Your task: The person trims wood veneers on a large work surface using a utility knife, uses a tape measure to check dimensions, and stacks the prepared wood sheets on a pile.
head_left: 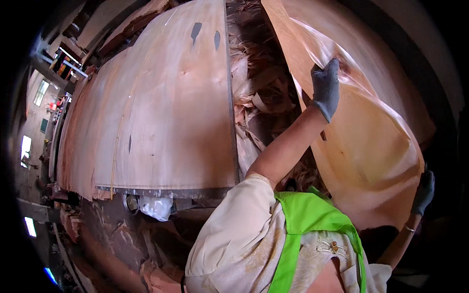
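A large, thin wood veneer sheet [356, 141] bends and ripples between my hands at the right. My left hand [326, 85], in a grey glove, is closed on the sheet near a raised fold, its arm stretched forward. At the sheet's near right edge is my right hand [424, 191], also gloved, with its fingers curled around the edge; part of it lies in shadow. Under and beyond the held sheet lies more pale veneer [342, 19]. To the left, a broad veneer sheet [171, 112] with a few dark holes lies flat on a table.
Torn veneer scraps [259, 93] fill the gap between the table and the right-hand veneer. A thin yellowish strip [119, 132] runs along the left sheets. Below the table's dark near edge [195, 193] hang a clear plastic bag [156, 207] and a round metal object [131, 202].
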The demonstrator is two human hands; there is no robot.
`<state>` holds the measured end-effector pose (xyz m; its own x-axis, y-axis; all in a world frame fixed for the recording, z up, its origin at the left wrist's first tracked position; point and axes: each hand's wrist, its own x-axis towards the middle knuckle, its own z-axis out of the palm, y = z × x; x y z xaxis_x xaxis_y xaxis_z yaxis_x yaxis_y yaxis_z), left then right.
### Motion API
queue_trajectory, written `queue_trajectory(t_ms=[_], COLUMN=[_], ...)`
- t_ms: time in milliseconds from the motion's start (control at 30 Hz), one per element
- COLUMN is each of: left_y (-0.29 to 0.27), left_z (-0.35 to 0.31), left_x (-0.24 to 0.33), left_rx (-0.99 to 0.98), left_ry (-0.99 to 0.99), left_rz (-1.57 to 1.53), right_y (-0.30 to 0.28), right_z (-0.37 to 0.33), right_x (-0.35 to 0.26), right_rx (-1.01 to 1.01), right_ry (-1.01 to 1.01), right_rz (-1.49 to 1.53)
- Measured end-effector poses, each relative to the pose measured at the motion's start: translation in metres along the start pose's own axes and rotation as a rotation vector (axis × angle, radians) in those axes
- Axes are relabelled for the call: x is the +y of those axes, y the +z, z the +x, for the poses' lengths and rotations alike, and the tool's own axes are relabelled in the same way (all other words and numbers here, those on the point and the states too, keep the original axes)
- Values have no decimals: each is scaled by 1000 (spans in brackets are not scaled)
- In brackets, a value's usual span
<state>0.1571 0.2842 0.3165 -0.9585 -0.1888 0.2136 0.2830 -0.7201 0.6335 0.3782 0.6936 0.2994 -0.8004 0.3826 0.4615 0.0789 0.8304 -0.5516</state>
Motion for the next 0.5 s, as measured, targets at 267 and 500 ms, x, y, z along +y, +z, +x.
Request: queue_trajectory(t_ms=[267,500], left_y=[-7,-74], left_z=[85,205], left_x=[-40,-20], left_rx=[133,239], left_ry=[-28,133], left_rz=[60,56], right_y=[74,208], right_z=[179,299], right_x=[61,-51], right_rx=[98,-114], right_ry=[160,-59], right_rz=[677,489])
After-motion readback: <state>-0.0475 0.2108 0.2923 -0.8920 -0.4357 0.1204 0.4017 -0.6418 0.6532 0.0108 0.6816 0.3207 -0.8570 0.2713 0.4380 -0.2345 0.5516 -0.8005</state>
